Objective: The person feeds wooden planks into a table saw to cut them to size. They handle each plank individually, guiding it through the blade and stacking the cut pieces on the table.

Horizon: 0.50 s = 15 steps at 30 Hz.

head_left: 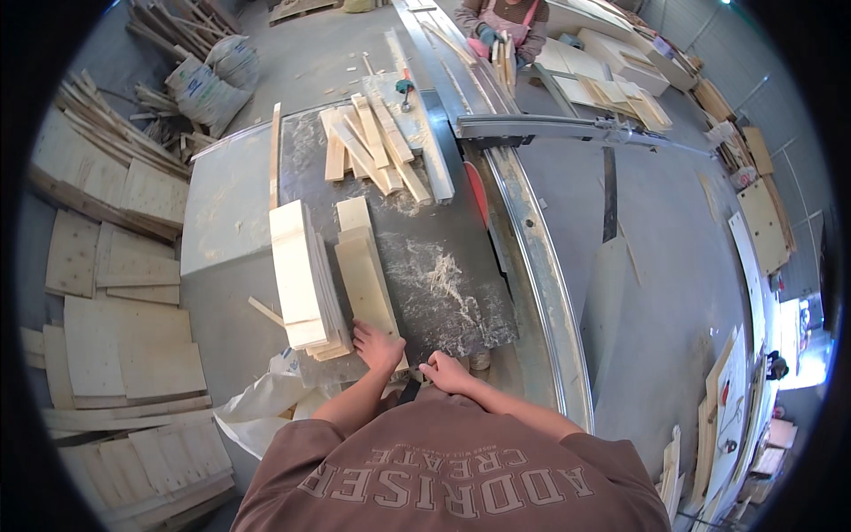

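Observation:
My left hand (378,347) is at the near end of a short stack of pale wooden boards (365,275), its fingers at one long edge and its thumb side at the other, closed on the board there. Left of it stands a taller stack of wooden boards (299,275), lined up side by side with the first. My right hand (447,371) is curled closed at the table's near edge, close to my body. Whatever its fingers hold, if anything, is hidden.
The dark saw table (417,235) carries sawdust (448,279) and a loose pile of wooden strips (372,146). A red saw guard (476,193) stands beside the metal rail (545,266). Across the machine a co-worker (505,31) holds wooden strips. Panels (133,346) lie stacked at left.

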Each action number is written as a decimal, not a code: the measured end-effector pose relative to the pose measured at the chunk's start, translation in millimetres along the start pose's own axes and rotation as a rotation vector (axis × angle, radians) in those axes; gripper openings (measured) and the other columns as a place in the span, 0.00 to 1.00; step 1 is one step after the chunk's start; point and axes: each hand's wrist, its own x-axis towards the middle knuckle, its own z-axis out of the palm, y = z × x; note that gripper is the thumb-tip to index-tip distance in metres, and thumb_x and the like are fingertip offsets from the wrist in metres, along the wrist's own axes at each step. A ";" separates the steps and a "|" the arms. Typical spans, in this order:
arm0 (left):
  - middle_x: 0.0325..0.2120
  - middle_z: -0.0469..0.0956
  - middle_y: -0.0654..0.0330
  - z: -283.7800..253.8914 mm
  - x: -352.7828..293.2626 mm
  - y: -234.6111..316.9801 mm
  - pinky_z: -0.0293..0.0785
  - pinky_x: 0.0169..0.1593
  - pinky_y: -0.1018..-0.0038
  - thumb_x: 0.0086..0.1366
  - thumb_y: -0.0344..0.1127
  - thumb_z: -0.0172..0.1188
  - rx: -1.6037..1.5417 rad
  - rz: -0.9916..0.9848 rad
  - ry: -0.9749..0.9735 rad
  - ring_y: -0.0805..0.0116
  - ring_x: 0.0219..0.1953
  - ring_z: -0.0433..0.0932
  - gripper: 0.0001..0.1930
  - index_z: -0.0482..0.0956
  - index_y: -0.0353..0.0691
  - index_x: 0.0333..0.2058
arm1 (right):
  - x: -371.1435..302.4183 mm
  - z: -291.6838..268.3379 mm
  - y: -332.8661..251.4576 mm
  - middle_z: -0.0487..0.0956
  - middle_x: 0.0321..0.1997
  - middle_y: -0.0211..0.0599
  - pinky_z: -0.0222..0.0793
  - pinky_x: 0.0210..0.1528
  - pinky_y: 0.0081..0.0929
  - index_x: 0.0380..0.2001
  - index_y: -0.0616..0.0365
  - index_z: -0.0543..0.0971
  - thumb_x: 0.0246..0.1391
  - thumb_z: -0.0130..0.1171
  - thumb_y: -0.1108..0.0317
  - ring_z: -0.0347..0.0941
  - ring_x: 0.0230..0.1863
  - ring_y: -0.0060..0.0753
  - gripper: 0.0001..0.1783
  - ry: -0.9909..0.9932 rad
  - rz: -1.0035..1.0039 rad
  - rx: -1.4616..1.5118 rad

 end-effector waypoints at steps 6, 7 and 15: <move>0.68 0.60 0.35 5.1 8.0 1.6 0.60 0.74 0.46 0.48 0.41 0.75 -0.012 0.009 0.018 0.33 0.69 0.62 0.67 0.37 0.22 0.76 | -0.2 -15.2 -19.9 0.85 0.39 0.48 0.77 0.46 0.43 0.44 0.63 0.79 0.69 0.65 0.48 0.83 0.41 0.48 0.24 0.032 0.021 0.028; 0.68 0.60 0.34 5.3 8.0 2.7 0.61 0.73 0.46 0.49 0.41 0.75 -0.005 0.019 0.026 0.34 0.69 0.62 0.66 0.38 0.23 0.76 | -0.6 -15.0 -17.9 0.85 0.40 0.48 0.77 0.46 0.44 0.44 0.63 0.79 0.68 0.65 0.48 0.83 0.41 0.48 0.24 0.014 0.043 0.027; 0.65 0.64 0.37 13.2 21.0 -7.7 0.64 0.70 0.49 0.50 0.44 0.76 0.027 0.099 0.123 0.36 0.66 0.66 0.64 0.43 0.24 0.76 | 3.0 -10.6 -11.8 0.86 0.39 0.48 0.77 0.46 0.44 0.42 0.62 0.81 0.67 0.66 0.48 0.83 0.42 0.48 0.24 0.008 0.055 0.010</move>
